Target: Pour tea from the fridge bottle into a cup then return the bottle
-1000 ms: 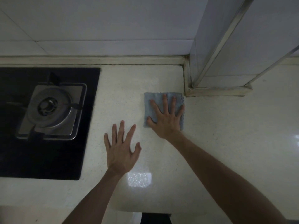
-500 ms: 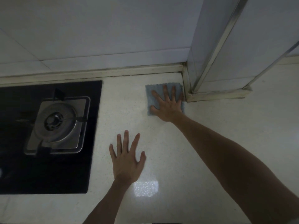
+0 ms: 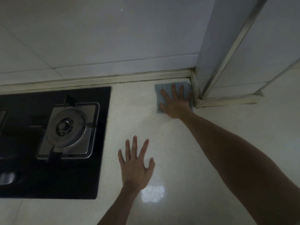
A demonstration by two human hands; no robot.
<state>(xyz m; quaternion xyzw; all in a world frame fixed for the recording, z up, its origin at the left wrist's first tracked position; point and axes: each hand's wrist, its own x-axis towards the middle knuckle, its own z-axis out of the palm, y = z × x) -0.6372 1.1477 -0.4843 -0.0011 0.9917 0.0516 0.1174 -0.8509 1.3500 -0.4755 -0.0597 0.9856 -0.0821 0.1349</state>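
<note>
No bottle, cup or fridge is in view. My right hand [image 3: 176, 103] lies flat with fingers spread on a small blue-grey cloth [image 3: 158, 90], which sits on the pale countertop [image 3: 203, 151] in the back corner against the wall strip and a tiled column. My left hand [image 3: 135, 166] rests palm down on the counter nearer to me, fingers apart, holding nothing.
A black glass hob [image 3: 24, 176] with a steel gas burner [image 3: 67, 127] fills the left side. A white tiled wall [image 3: 105, 38] runs along the back. A tiled column [image 3: 243, 46] stands on the counter at the right.
My right hand has pushed the cloth away from me along the counter into the corner by the column. My left hand stays flat on the counter.
</note>
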